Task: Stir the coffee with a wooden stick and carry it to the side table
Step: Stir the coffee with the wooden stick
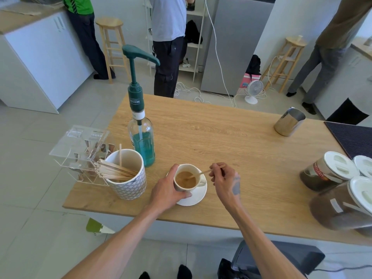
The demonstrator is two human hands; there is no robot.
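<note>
A white coffee cup [196,171] with light brown coffee stands on a white saucer [198,198] near the front edge of the wooden table [231,141]. My left hand [168,190] wraps around the cup's left side. My right hand [225,181] pinches a thin wooden stick [201,173] whose lower end dips into the coffee. The cup's handle points right.
A patterned mug [128,185] full of wooden sticks and a clear acrylic box [80,150] stand left of the cup. Behind them is a pump bottle [142,137] with blue syrup. A steel jug [288,122] stands far right, coffee jars [330,172] at the right edge. Three people stand beyond the table.
</note>
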